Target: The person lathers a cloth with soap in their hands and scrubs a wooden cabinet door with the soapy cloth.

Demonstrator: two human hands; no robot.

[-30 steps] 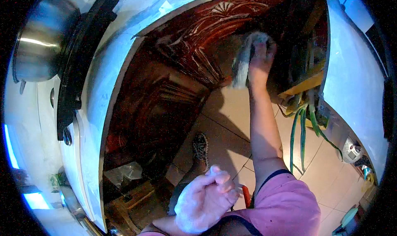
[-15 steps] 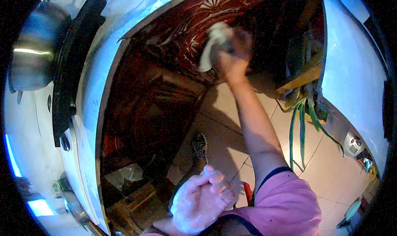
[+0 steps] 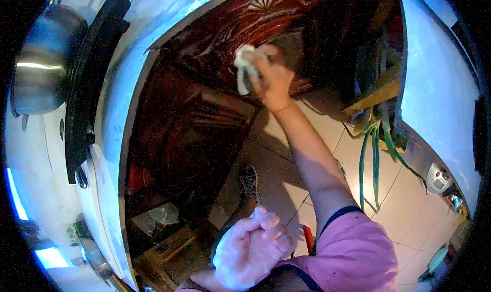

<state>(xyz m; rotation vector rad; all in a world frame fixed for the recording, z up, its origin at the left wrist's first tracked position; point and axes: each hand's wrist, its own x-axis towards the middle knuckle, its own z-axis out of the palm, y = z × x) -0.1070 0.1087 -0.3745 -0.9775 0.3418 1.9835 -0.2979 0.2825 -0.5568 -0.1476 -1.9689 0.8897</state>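
My right hand (image 3: 273, 82) is wrapped round a crumpled whitish cloth (image 3: 244, 62), with a darker grey part near the fingers. The cloth is against, or very close to, a glossy dark red-brown carved wood panel (image 3: 204, 49). Wet-looking streaks of light show on its swirled relief, below a fan-shaped carving (image 3: 262, 3). Down in front of my body, my left hand (image 3: 253, 248) is raised with its fingers curled in loosely. Nothing shows in its grasp, and it touches no object.
A steel pot (image 3: 46, 62) stands at the left on a white surface, beside a black rack (image 3: 94, 77). At the right, long green leaves (image 3: 376, 164) hang near a wooden bar (image 3: 376, 95). Pale floor tiles (image 3: 399, 205) lie below, with a patterned shoe (image 3: 249, 182) on them.
My right hand has moved left and slightly down across the carved panel with the cloth. My left hand has barely shifted.
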